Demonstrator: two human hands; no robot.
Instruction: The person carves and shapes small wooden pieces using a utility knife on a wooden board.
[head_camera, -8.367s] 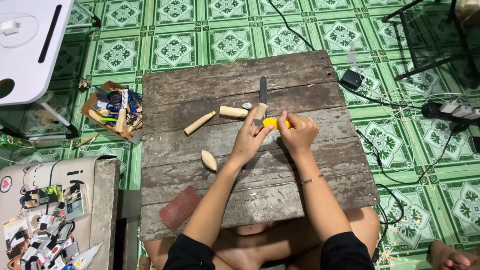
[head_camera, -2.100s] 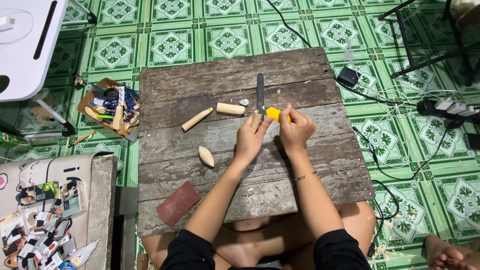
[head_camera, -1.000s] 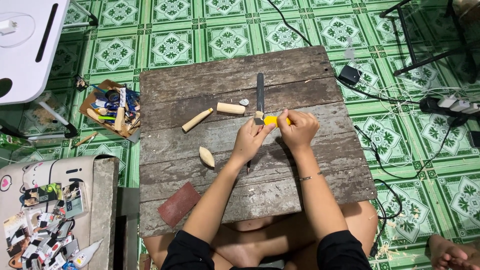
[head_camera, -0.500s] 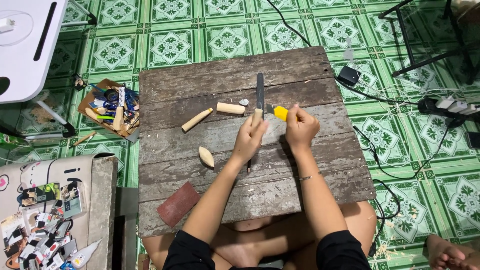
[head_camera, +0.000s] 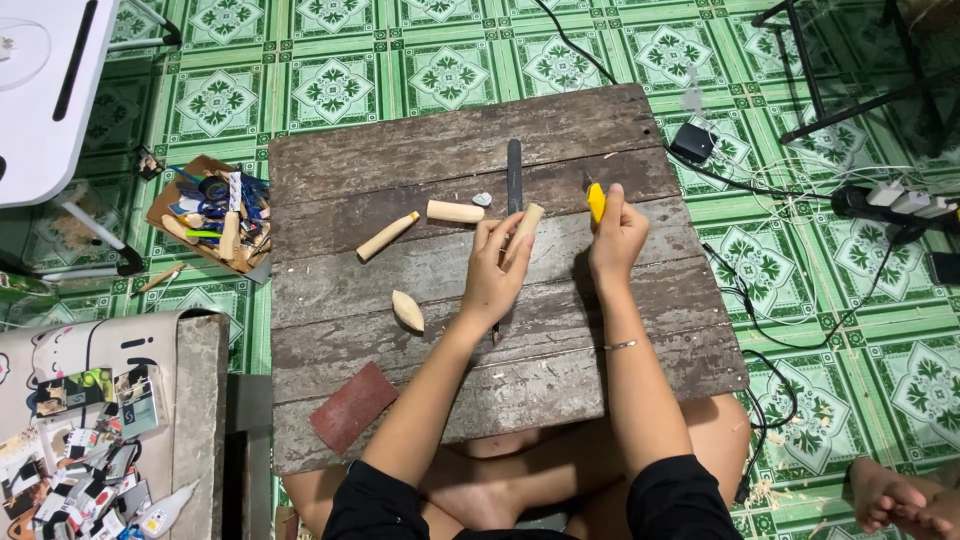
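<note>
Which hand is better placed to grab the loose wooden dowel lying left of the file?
Left. The left hand, holding a wooden stick, sits right beside the loose dowel. The right hand grips the yellow knife, beyond the file.

The left hand (head_camera: 497, 268) held a pale wooden stick (head_camera: 524, 228) above the plank bench (head_camera: 330, 170). The right hand (head_camera: 617, 232) gripped a yellow utility knife (head_camera: 596, 200), apart from the stick. A dark file (head_camera: 514, 175), two wooden pegs (head_camera: 455, 211) and sandpaper (head_camera: 352, 406) lay nearby.

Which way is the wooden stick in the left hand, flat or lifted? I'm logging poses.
Lifted: the left hand holds the wooden stick tilted, its far end raised.
</note>
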